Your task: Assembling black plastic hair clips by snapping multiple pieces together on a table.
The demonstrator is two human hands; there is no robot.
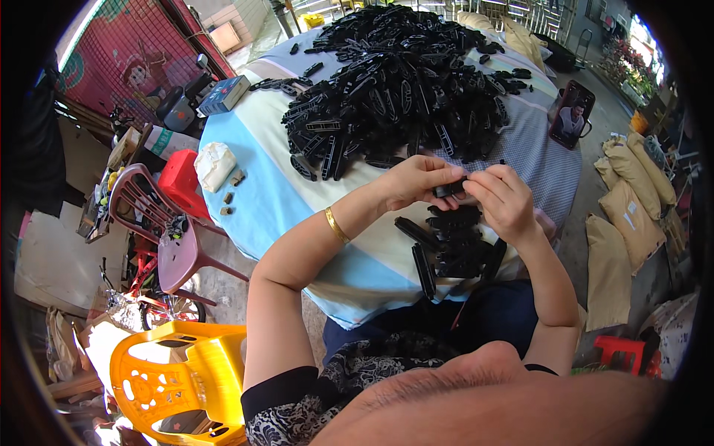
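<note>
Between my two hands, above the near part of the table, is a small black plastic part [448,189]. My left hand [421,181], with a gold bracelet on its wrist, pinches the part from the left. The fingers of my right hand [504,199] close on its right end. Just below my hands lies a group of similar long black plastic parts [455,241], several side by side. Beyond my hands rises a big heap of black plastic parts [394,97], some with slotted, frame-like shapes. The exact kind of part is too small to tell.
A patterned cloth covers the table [256,167]. On it are a white bag [215,166], small brown blocks [227,198], a blue box [224,95] and a propped phone [572,114]. Around it stand a pink chair [178,260], a yellow chair [212,372] and brown sacks [632,201].
</note>
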